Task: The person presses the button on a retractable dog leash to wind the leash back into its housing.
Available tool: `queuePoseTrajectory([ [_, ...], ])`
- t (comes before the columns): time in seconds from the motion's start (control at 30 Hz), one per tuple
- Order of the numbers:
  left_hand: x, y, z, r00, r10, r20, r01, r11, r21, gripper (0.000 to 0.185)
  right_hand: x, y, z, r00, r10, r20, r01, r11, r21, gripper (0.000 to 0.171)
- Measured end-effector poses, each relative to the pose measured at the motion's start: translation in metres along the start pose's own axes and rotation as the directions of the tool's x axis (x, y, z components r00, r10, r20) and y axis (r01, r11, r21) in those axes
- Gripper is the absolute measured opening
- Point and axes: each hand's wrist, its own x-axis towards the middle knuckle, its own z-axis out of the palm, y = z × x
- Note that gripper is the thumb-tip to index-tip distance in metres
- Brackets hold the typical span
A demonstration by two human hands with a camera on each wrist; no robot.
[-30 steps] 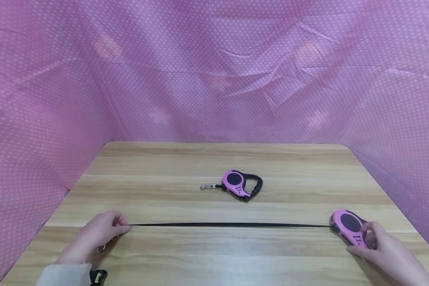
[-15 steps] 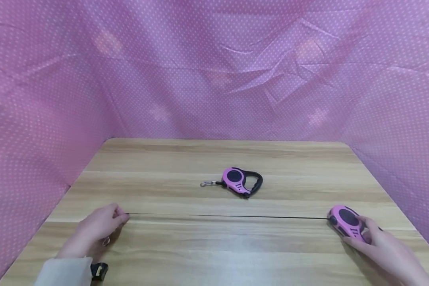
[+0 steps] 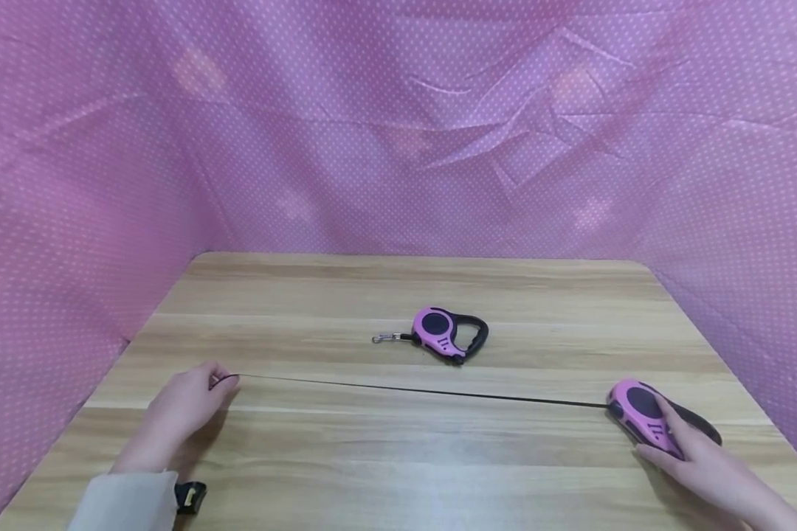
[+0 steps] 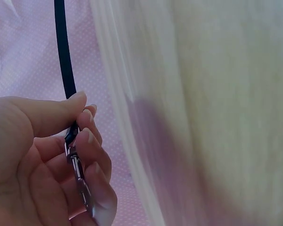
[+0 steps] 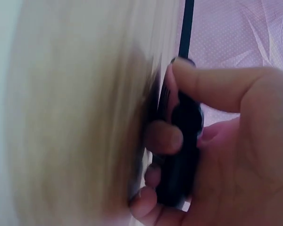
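Head view shows a black leash tape point(image 3: 412, 389) stretched taut across the wooden table point(image 3: 398, 472), running from about eight o'clock to four o'clock. At its near-left end the left hand point(image 3: 182, 413) pinches the metal clip point(image 4: 78, 172) between thumb and curled fingers, apparently anchoring that end so the tape stays straight. The right hand point(image 3: 694, 461) wraps around the pink retractable leash housing point(image 3: 640, 417), thumb on its upper edge, seemingly bracing it against the pull. A second pink leash point(image 3: 448, 338) lies untouched near the table's centre, toward twelve o'clock.
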Motion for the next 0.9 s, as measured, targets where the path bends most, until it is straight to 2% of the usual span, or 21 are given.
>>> queuePoseTrajectory([
  [0.17, -0.001, 0.001, -0.001, 1.0, 0.006, -0.012, -0.006, 1.0, 0.002, 0.034, 0.001, -0.001, 0.001, 0.998, -0.002, -0.061, 0.007, 0.996, 0.087, 0.086],
  [0.27, -0.001, 0.001, -0.001, 1.0, 0.005, -0.009, -0.005, 1.0, -0.001, 0.036, 0.0, -0.003, 0.002, 0.996, 0.01, -0.093, -0.002, 0.996, 0.086, 0.083],
  [0.47, -0.001, 0.002, -0.004, 1.0, -0.01, -0.007, 0.01, 1.0, 0.0, 0.036, 0.0, -0.002, 0.0, 0.995, 0.026, -0.099, -0.018, 0.996, 0.086, 0.082],
  [0.9, -0.001, 0.001, -0.012, 0.999, 0.017, -0.043, -0.017, 1.0, -0.003, 0.04, 0.002, -0.006, -0.009, 0.991, 0.041, -0.129, -0.026, 0.993, 0.116, 0.077],
])
